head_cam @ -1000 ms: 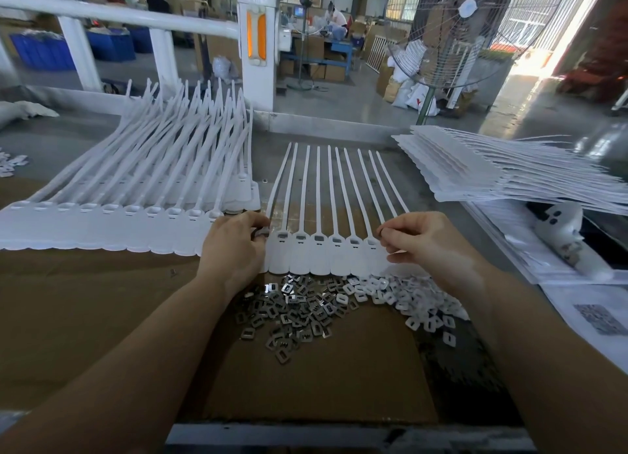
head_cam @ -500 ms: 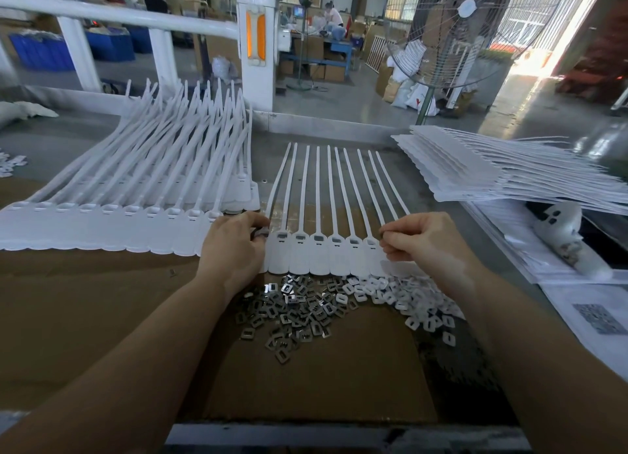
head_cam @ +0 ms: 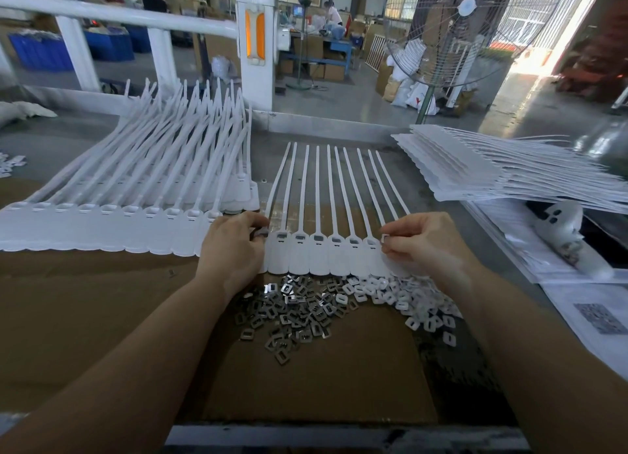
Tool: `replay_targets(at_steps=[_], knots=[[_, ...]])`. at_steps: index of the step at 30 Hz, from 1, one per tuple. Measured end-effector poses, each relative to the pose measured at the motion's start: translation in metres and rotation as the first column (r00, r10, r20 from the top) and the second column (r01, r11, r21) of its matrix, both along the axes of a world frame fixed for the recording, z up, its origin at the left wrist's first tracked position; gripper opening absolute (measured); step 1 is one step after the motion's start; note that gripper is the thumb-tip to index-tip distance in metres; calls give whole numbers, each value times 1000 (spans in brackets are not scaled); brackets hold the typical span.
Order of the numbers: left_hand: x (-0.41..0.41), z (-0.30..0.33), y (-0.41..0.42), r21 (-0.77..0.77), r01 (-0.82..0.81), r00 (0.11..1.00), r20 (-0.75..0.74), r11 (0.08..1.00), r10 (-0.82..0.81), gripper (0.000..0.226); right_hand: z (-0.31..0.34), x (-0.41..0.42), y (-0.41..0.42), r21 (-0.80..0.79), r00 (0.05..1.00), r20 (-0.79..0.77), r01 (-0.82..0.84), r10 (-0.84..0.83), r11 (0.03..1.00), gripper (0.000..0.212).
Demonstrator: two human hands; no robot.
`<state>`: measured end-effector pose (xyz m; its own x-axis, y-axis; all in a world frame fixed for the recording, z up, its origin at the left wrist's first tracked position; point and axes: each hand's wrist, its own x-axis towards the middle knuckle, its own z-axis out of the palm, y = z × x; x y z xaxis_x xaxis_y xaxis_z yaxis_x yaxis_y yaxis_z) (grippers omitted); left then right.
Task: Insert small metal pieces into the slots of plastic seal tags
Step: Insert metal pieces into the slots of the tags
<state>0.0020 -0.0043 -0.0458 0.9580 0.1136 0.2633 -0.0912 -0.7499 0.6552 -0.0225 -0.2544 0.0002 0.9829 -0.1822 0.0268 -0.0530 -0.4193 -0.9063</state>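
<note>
A joined strip of white plastic seal tags (head_cam: 319, 253) lies flat in front of me, tails pointing away. Several of its slots hold dark metal pieces. My left hand (head_cam: 234, 246) grips the strip's left end, fingers curled over the first tag. At the strip's right end my right hand (head_cam: 421, 243) pinches a small white square piece (head_cam: 385, 238) between thumb and forefinger. A heap of small metal pieces (head_cam: 292, 311) lies just below the strip, and small white plastic caps (head_cam: 404, 300) are heaped to its right.
A fanned stack of tag strips (head_cam: 129, 195) lies to the left, and another pile of strips (head_cam: 503, 168) sits at the right. Brown cardboard (head_cam: 85, 317) covers the bench. Printed papers (head_cam: 598, 311) and a white wrapped bundle (head_cam: 564, 236) lie at the far right.
My right hand has lifted slightly at the strip's right end and now shows a small white piece pinched at its fingertips. My left hand stays on the left end.
</note>
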Motion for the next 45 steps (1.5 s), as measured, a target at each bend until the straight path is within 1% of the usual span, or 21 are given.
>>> replay_targets(at_steps=[2,6,8,11,18,19,23,29,32,33,35,37,41,45], knots=[[0,0,0,-3,2,1000,-2,1000,-2,26,1,1,2,23,1000,4,5,-5,1000,13],[0,1,0,-13,4,1000,-5,1000,-5,26,3,3,5,-68,1000,12,-25,26,997,15],[-1,1,0,-15,2,1000,-8,1000,-3,26,3,5,6,-76,1000,16,-24,25,997,15],[-1,1,0,-12,2,1000,-6,1000,-2,27,1,6,7,-45,1000,17,-14,15,999,15],[-2,2,-1,1,4,1000,8,1000,-4,28,3,5,7,-9,1000,1,-10,10,1000,7],[-2,3,-2,-1,5,1000,9,1000,-5,28,3,5,7,-19,1000,2,-12,12,1000,7],[-3,3,-1,4,3,1000,2,1000,-3,28,2,7,5,-142,1000,28,-11,15,990,14],[-3,4,-2,8,5,1000,-8,1000,-5,29,-1,11,3,-53,1000,10,8,-7,999,7],[-3,4,-1,8,3,1000,-5,1000,-3,28,-3,15,3,-144,1000,10,-9,11,990,6],[-3,4,-2,7,3,1000,-2,1000,-3,28,-3,16,4,-208,1000,18,-16,21,978,6],[-3,4,-2,12,5,1000,7,1000,-5,28,-3,20,5,-379,998,34,-31,47,925,9],[-4,4,-2,11,3,1000,11,1000,-4,28,-3,22,7,-490,996,24,-61,83,870,11],[-4,4,-2,5,8,1000,8,1000,-8,27,-1,25,10,-583,990,-29,-130,139,802,16],[-4,5,-1,-1,9,1000,4,1000,-9,27,0,27,12,-638,983,-82,-177,162,749,19]])
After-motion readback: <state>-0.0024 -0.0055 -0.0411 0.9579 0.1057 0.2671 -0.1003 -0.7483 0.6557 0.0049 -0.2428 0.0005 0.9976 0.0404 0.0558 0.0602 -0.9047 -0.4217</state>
